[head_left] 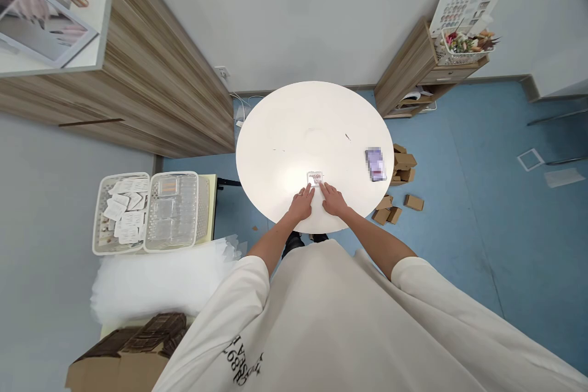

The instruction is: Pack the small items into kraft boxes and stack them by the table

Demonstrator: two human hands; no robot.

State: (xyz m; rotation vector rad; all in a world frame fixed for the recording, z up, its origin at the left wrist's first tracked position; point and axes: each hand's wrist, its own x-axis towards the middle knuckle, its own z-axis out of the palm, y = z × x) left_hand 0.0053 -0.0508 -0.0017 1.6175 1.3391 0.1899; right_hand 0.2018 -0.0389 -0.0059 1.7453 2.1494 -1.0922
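Observation:
A small, flat, clear case [315, 178] with little pinkish pieces inside lies on the round white table [280, 116], near its front edge. The fingertips of my left hand [302, 203] touch the case's lower left corner, with the fingers stretched forward. From the other side, my right hand [334, 200] reaches its lower right corner, fingers extended and slightly apart. Both hands rest low over the tabletop, one on each side of the case, and neither is wrapped round it. What exactly the pieces in the case are is too small to tell.
A purple, blurred packet [375, 164] lies at the table's right, and a thin dark stick [348, 136] behind it. Brown boxes [404, 162] are on the floor. At left, white baskets [171, 211] hold clear cases and cards, beside a stack of translucent bags [160, 282].

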